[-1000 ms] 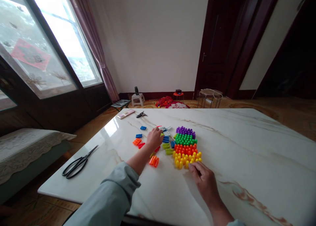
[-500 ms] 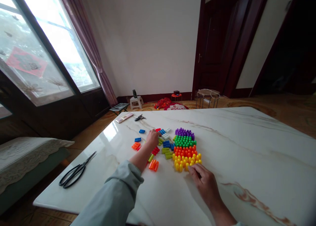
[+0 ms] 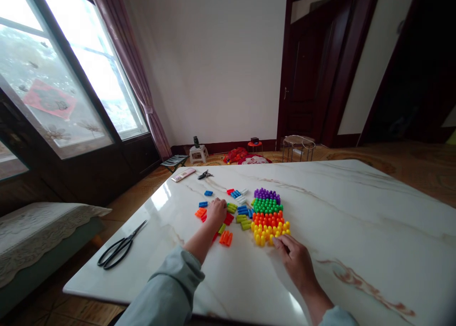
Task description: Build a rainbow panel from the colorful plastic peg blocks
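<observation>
Small round-topped plastic pegs stand packed in colour bands on the table: purple pegs (image 3: 267,194), green pegs (image 3: 268,206), orange pegs (image 3: 268,219) and yellow pegs (image 3: 263,232). My right hand (image 3: 295,257) is at their near right corner, thumb and finger pinched on a yellow peg. To the left lie loose tube-like pieces in small groups. My left hand (image 3: 216,214) is over them with bent fingers, close to red pieces (image 3: 228,218) and lime-green pieces (image 3: 232,207); whatever its fingertips hold is hidden. Orange tubes (image 3: 225,239) lie nearer me, blue tubes (image 3: 242,210) beside the bands.
Black-handled scissors (image 3: 121,246) lie on the left of the marble-patterned table (image 3: 342,212). A phone-like pink object (image 3: 183,175) and a small black tool (image 3: 205,175) lie near the far left edge. Stools (image 3: 298,145) stand beyond the table.
My left hand has drawn back toward me and slightly left, uncovering the red, blue and white pieces at the back. The right hand stays by the yellow pegs. The view has shifted slightly.
</observation>
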{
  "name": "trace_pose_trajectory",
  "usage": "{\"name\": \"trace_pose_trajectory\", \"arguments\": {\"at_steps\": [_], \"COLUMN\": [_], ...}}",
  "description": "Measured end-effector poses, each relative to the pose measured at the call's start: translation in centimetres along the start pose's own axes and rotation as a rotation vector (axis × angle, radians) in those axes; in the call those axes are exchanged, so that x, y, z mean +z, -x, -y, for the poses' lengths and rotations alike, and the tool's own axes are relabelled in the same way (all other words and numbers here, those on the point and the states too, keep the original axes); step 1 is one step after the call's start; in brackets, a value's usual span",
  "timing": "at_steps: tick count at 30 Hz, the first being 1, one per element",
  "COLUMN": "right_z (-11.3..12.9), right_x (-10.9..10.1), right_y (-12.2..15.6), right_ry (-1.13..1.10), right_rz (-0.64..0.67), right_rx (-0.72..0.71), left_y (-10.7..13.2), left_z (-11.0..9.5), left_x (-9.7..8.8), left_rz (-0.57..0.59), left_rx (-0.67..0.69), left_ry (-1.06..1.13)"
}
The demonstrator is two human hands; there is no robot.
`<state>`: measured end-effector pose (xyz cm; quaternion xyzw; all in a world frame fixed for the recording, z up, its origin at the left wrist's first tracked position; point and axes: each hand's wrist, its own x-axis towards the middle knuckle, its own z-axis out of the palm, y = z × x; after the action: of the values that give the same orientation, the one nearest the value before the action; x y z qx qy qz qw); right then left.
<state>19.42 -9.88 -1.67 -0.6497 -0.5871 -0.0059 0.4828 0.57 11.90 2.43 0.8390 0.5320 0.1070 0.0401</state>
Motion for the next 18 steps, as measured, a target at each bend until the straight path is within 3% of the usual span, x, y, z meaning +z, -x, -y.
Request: {"name": "trace_pose_trajectory", "arguments": {"at_steps": [4, 7, 12, 18], "right_z": [0.1, 0.0, -0.4, -0.3], "right_x": [-0.1, -0.1, 0.1, 0.2], "right_y": [0.0, 0.0, 0.2, 0.1], "right_ry": [0.018, 0.024, 0.014, -0.001], "right_rz": [0.003, 0.02, 0.035, 0.031], "right_rx": [-0.003, -0.002, 0.011, 0.04], "left_y": [1.3, 2.0, 1.4, -0.4], "left_z": [-1.1, -2.5, -4.8, -5.6], "left_x": [-0.1, 0.0, 0.4, -0.1], "left_rz": [-0.109, -0.134, 0.013, 0.189], "left_rx": [0.035, 0.192, 0.394, 0.449], "left_ry": [0.071, 0.176, 0.111, -0.033]}}
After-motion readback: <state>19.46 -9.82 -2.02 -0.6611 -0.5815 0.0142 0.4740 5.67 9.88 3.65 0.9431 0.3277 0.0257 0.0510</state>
